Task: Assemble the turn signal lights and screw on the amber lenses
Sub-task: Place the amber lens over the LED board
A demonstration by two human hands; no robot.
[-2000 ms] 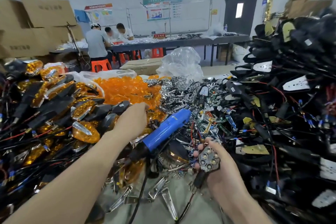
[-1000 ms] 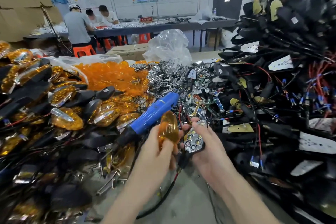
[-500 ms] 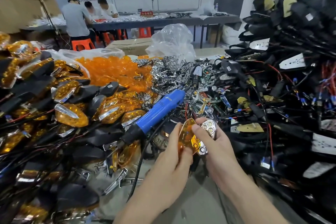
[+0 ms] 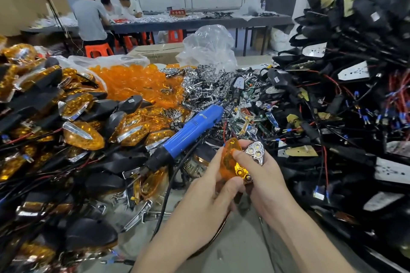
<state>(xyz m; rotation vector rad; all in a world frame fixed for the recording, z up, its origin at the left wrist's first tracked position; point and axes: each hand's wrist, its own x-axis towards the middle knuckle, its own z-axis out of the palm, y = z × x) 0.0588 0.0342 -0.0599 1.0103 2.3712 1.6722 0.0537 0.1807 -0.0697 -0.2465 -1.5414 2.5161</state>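
Note:
My left hand [image 4: 208, 201] holds an amber lens [image 4: 229, 162] by its edge and tilts it against a turn signal body. That body shows a chrome reflector with round LED cups [image 4: 255, 152], and my right hand [image 4: 266, 182] grips it from behind, with the thumb lying across the lens. Part of the reflector is covered by the lens. A blue electric screwdriver [image 4: 188, 133] lies on the pile just left of my hands, tip pointing down-left, its black cable running toward me.
Finished amber-lensed signals [image 4: 82, 135] are heaped on the left. Loose amber lenses [image 4: 133, 82] and chrome reflectors [image 4: 204, 86] lie behind. Black housings with wires [image 4: 343, 106] are piled high on the right. Several people sit at a far table [image 4: 199, 22].
My left hand picked an amber lens from the pile and brought it to the reflector held in my right hand. Over the last half second the lens closed further over the reflector.

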